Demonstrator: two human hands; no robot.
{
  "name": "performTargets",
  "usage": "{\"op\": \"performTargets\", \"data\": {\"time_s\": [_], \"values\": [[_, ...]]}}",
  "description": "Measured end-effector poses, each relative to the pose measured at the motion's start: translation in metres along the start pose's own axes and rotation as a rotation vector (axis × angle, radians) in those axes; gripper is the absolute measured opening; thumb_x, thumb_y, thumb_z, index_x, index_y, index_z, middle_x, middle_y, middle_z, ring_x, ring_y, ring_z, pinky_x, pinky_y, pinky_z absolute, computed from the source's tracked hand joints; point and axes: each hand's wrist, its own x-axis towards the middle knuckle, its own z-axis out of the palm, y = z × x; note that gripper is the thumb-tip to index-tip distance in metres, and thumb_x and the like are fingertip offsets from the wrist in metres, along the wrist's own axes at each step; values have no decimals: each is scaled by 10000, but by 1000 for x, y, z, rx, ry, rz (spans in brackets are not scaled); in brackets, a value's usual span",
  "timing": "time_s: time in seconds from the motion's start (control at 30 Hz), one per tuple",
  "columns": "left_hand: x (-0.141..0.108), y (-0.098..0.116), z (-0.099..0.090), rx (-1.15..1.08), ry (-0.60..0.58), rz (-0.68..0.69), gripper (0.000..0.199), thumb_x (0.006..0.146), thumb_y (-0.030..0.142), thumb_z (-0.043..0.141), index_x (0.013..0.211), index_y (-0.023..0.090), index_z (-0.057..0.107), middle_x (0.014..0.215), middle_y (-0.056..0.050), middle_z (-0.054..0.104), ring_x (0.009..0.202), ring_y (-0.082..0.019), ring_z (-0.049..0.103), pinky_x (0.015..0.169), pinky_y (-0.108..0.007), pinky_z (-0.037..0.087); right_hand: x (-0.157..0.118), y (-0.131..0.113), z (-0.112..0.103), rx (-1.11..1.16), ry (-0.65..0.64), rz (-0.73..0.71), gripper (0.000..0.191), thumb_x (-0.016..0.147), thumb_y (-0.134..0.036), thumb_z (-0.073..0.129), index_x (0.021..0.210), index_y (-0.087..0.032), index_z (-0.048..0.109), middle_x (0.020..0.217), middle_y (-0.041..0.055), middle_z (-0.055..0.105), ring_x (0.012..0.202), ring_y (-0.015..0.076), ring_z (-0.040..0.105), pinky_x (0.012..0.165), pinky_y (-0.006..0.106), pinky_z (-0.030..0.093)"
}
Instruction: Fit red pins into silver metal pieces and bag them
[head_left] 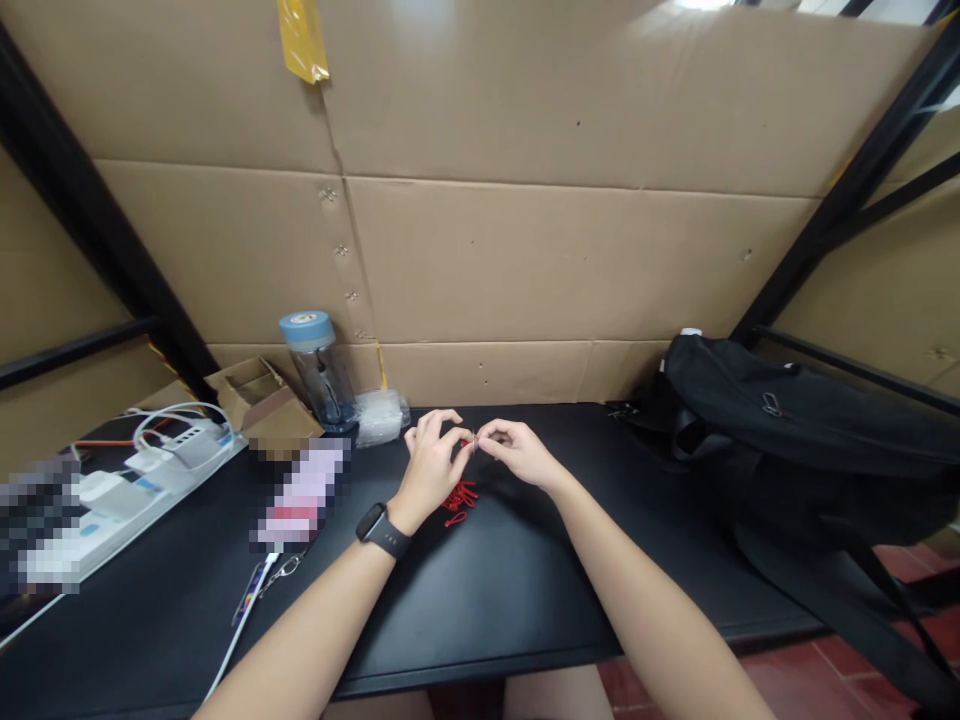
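Observation:
Over the middle of the black table, my left hand (436, 460) and my right hand (517, 452) meet fingertip to fingertip. Thumb and index finger of my left hand are pinched together, with its other fingers raised and bent. My right hand pinches too, right beside it. A small, thin item shows between the fingertips, too small to make out. Red cord (459, 498) lies in a loose bundle on the table just below my left hand, partly hidden by it. A dark watch is on my left wrist.
Left of my hands are a blue-lidded bottle (321, 372), a clear plastic packet (381, 416), an open cardboard box (262, 400), a blurred phone-like item with a cable, and a white power strip (135, 510). A black bag (795, 430) lies at right. Cardboard walls the back.

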Motion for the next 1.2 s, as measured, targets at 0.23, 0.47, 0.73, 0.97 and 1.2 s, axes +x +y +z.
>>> {"op": "performTargets", "data": {"time_s": [0.23,0.47,0.73,0.97,1.2], "values": [[7,-36,-1,-6,-123,-133,197,982,344,501,971,263,680,1208,-63,589,1173,-265,502,954,-448,374,-7,3,-11,-671,53,-81,91,922,-178,604,836,-197,627,1026,60,647,949,187,582,858,313,459],[8,-46,-9,-35,-304,-24,185,959,356,530,959,270,694,1139,-33,648,1111,-254,545,939,-434,391,-10,-3,-27,-851,37,-62,104,923,-175,603,827,-203,632,1037,63,626,938,199,567,852,320,454],[-1,-9,3,-152,-361,19,384,887,540,628,1221,350,635,1368,-15,586,1278,-278,481,1012,-454,368,-11,-18,-18,-651,-61,-207,88,934,-187,597,857,-202,638,1150,71,587,1055,211,548,958,363,454],[-6,-7,12,-101,-417,-5,350,949,517,539,1240,345,628,1291,-30,622,1226,-271,491,965,-435,388,-10,-22,-17,-618,14,-220,103,943,-165,565,861,-196,619,1164,81,565,1072,214,531,964,369,451],[5,-27,-5,-107,-395,-27,283,991,409,470,1187,316,652,1229,-38,644,1165,-247,531,994,-439,387,-9,-4,-17,-767,-2,-91,70,923,-181,611,870,-200,654,1092,78,596,1025,212,551,925,347,455]]}}
